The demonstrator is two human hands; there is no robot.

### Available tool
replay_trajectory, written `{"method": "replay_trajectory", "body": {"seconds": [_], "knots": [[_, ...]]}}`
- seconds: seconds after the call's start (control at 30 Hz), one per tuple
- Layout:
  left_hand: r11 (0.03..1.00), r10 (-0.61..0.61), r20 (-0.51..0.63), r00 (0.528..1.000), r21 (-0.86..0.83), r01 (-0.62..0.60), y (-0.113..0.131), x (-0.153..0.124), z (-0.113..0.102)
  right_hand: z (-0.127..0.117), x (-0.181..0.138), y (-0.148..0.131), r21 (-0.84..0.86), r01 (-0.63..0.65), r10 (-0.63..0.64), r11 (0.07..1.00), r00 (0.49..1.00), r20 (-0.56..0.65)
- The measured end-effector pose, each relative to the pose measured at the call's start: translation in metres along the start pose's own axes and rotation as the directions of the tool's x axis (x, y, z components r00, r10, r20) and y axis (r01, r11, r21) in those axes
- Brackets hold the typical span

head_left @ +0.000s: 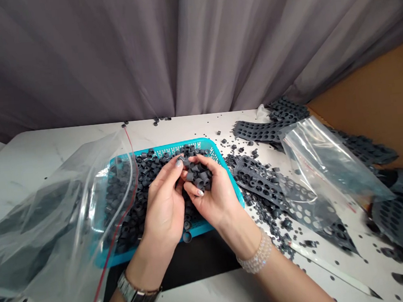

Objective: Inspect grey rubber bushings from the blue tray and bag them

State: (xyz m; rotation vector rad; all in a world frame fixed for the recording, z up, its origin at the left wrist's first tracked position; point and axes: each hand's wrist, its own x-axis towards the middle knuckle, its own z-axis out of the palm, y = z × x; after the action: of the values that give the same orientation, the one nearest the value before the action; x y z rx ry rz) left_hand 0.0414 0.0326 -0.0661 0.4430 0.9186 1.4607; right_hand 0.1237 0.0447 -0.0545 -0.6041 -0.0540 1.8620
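Note:
Over a blue plastic basket [230, 174] my two hands meet. Small black rubber caps [199, 176] lie heaped in the cupped palm of my right hand [216, 190], its fingers curled round them. My left hand [166, 197] is closed in a pinch, thumb and fingertips on a black cap [185, 161] beside the heap. Many more loose black caps [149, 168] fill the basket below. A large clear zip bag [61, 216] with a red seal strip covers the basket's left side and holds dark pieces. One cap [187, 237] sits at the basket's front rim.
Perforated black rubber sheets [261, 178] lie on the right among scattered caps and small discs. A clear zip bag [330, 153] rests over them. A white pencil-like stick [334, 271] lies at front right, near a cardboard box [378, 100]. Behind the white table [79, 139] hangs a grey curtain [135, 53].

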Motion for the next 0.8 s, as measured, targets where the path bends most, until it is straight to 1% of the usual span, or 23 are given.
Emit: {"method": "replay_trajectory", "body": {"seconds": [0.13,0.27,0.4,0.53,0.7,0.8], "knots": [[0.997,0.028,-0.02,0.999,0.067,-0.027,0.001,-0.005,0.003,0.004,-0.004,0.007,-0.077,-0.036,0.042,0.996,0.995,0.086],[0.994,0.057,-0.01,0.998,0.098,-0.056,0.005,-0.008,0.004,0.006,-0.006,0.009,-0.133,-0.044,0.057,0.99,0.994,0.095],[0.998,0.06,0.015,0.998,0.036,-0.06,0.008,-0.007,0.005,0.005,-0.006,0.007,-0.127,-0.034,0.048,0.991,0.993,0.107],[0.996,0.076,0.007,0.997,-0.04,-0.075,0.011,-0.005,0.005,0.004,-0.005,0.006,-0.108,-0.032,0.044,0.994,0.992,0.114],[0.992,0.122,0.021,0.992,0.035,-0.123,0.01,-0.008,0.006,0.004,-0.006,0.004,-0.118,-0.025,0.04,0.993,0.991,0.128],[0.987,0.138,0.02,0.99,0.08,-0.139,0.006,-0.011,0.007,0.004,-0.008,0.004,-0.106,0.026,-0.014,0.994,0.993,0.116]]}}
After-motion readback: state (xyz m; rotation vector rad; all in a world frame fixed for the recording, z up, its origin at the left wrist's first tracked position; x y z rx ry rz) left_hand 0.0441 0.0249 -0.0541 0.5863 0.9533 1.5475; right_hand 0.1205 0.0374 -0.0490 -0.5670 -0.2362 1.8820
